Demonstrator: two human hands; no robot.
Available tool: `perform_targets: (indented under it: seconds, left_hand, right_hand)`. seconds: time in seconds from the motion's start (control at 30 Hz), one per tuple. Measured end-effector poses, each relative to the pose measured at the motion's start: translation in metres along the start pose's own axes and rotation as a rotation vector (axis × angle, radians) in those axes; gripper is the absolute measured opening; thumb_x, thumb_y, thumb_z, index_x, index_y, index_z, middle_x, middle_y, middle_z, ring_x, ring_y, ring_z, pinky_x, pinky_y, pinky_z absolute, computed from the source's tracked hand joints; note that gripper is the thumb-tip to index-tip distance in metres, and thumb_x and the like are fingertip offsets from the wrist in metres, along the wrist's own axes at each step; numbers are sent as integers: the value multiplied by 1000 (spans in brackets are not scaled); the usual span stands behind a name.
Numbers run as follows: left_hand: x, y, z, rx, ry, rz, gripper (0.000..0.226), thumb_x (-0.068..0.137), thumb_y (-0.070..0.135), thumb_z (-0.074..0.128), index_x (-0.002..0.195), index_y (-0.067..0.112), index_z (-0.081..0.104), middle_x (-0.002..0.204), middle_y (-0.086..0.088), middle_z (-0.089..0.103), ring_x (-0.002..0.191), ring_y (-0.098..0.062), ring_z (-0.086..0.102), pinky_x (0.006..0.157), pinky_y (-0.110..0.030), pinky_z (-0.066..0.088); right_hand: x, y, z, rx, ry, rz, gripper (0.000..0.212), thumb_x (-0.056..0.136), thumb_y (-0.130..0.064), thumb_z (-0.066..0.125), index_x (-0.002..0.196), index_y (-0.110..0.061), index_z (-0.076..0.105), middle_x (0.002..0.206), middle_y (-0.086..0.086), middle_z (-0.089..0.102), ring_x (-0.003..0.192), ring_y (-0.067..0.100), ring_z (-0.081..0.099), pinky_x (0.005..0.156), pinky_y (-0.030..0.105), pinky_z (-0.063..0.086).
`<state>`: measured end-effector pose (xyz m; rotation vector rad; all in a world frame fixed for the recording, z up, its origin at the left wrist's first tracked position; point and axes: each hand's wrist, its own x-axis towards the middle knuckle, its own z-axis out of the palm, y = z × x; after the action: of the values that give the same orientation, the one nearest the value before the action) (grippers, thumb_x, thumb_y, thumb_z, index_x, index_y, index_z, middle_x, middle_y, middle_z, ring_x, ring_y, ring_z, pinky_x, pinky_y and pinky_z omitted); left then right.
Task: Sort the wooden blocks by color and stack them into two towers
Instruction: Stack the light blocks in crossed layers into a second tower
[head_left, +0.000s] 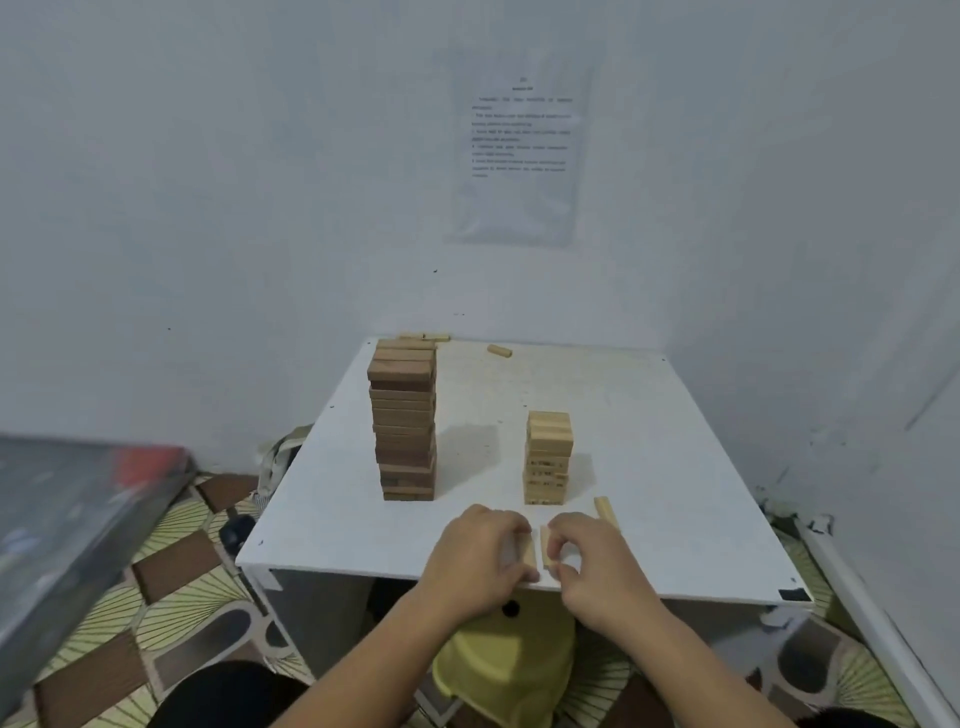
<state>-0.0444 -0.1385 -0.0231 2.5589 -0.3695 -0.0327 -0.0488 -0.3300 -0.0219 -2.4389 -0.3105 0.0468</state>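
A tall tower of dark brown blocks (404, 421) stands on the white table (649, 467), left of centre. A shorter tower of light blocks (548, 457) stands to its right. Near the table's front edge my left hand (480, 553) grips one light block (529, 552) and my right hand (592, 558) pinches another light block (546, 551); the two blocks lie side by side between my hands. A loose light block (607, 512) lies just behind my right hand. More loose light blocks lie at the far edge: one (500, 351) alone, some (428, 337) behind the brown tower.
The table sits in a corner, with walls close behind and to the right. A yellow stool (506, 670) stands under the front edge. A dark board (67, 530) leans at the left over the patterned floor. A printed sheet (519, 135) hangs on the wall.
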Motion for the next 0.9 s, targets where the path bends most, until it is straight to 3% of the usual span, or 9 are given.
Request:
perform_targets:
  seconds: [0.13, 0.2, 0.3, 0.4, 0.53, 0.7, 0.83, 0.9]
  left_hand:
    - [10, -7, 6, -35, 8, 42, 50, 83, 57, 74, 127, 37, 62, 122, 15, 62, 117, -7, 47, 103, -34, 42]
    - [12, -11, 10, -70, -1, 20, 54, 81, 58, 76, 130, 40, 60, 126, 17, 57, 120, -7, 44, 106, -33, 38]
    - [12, -18, 17, -128, -13, -26, 59, 79, 61, 75, 131, 48, 53, 130, 21, 49, 125, -10, 42, 110, -34, 37]
    - [10, -21, 20, -154, -20, -43, 61, 80, 63, 73, 135, 52, 49, 134, 21, 47, 128, -12, 40, 111, -36, 37]
    - [8, -21, 20, -166, -9, -30, 61, 81, 64, 72, 136, 54, 48, 137, 22, 46, 130, -13, 38, 112, -37, 38]
    - [8, -20, 19, -204, 18, -33, 68, 80, 60, 76, 141, 49, 47, 134, 30, 49, 132, -6, 38, 113, -33, 35]
    - [8, -22, 21, -185, 13, -9, 68, 80, 63, 72, 141, 48, 47, 130, 32, 52, 131, -4, 38, 113, -33, 35]
    - [8, -25, 22, -192, 12, -10, 69, 79, 65, 71, 141, 49, 47, 131, 32, 52, 131, -4, 39, 113, -32, 36]
  right_hand:
    - [5, 13, 0, 67, 11, -44, 23, 84, -18, 76, 90, -33, 59, 120, -22, 58, 112, 2, 50, 96, 22, 43]
    - [3, 24, -4, 100, 151, -53, 25, 84, -17, 75, 96, -33, 60, 115, -22, 57, 107, 2, 52, 91, 19, 43]
    - [6, 43, -12, -78, 322, 57, 40, 83, -5, 65, 118, -24, 65, 127, -7, 58, 117, 17, 47, 101, 33, 46]
    - [12, 54, -12, -226, 236, 164, 52, 87, -8, 61, 138, -17, 62, 145, -1, 52, 130, 23, 41, 112, 41, 38]
    - [10, 55, -2, -224, 209, 65, 40, 89, -9, 63, 128, -12, 70, 127, 4, 64, 117, 25, 52, 102, 41, 46]
    - [-3, 43, 17, -146, 187, -77, 34, 87, -11, 66, 120, -12, 75, 111, -5, 62, 104, 15, 52, 91, 29, 46]
    - [-2, 38, 19, -73, 155, -81, 21, 88, -15, 72, 108, -15, 79, 105, -12, 55, 102, 9, 49, 89, 23, 41]
    - [1, 37, 17, -44, 139, -71, 18, 87, -15, 74, 104, -16, 80, 113, -15, 54, 109, 8, 49, 95, 24, 42]
